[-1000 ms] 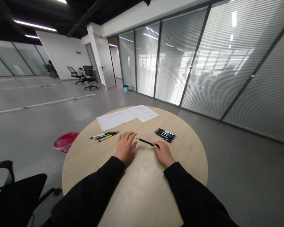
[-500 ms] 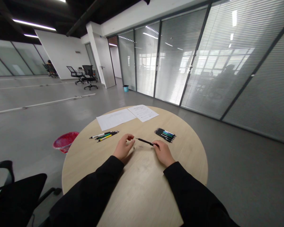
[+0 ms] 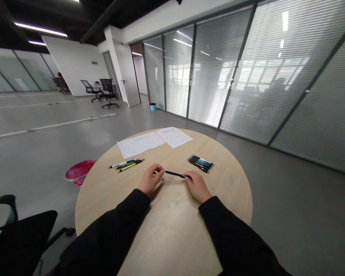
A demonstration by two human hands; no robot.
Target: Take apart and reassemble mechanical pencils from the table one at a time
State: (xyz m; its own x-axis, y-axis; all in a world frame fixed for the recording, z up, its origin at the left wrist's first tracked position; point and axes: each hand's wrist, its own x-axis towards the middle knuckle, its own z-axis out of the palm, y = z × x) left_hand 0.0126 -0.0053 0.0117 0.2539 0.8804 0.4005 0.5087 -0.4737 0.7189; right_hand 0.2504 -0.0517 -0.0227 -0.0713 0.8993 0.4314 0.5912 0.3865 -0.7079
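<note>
A slim black pen [image 3: 174, 174] is held level between my two hands, just above the round table. My right hand [image 3: 197, 184] grips its right end between thumb and fingers. My left hand [image 3: 151, 179] is closed in a pinch at the narrow tip on the other end. Beyond my right hand, several dark pens [image 3: 200, 164] lie side by side in a row. To the left of my left hand lies a looser group of pens [image 3: 127, 165] with white, green and yellow parts.
Two sheets, a blank-looking paper [image 3: 140, 145] and a printed paper [image 3: 174, 137], lie at the far side of the wooden table [image 3: 172, 230]. A red bucket [image 3: 79, 172] stands left of the table on the floor. A black chair [image 3: 23, 237] is at lower left.
My left thumb and fingers have closed onto the pen's tip, where they were apart from it before. The pen has turned closer to level and shifted slightly left.
</note>
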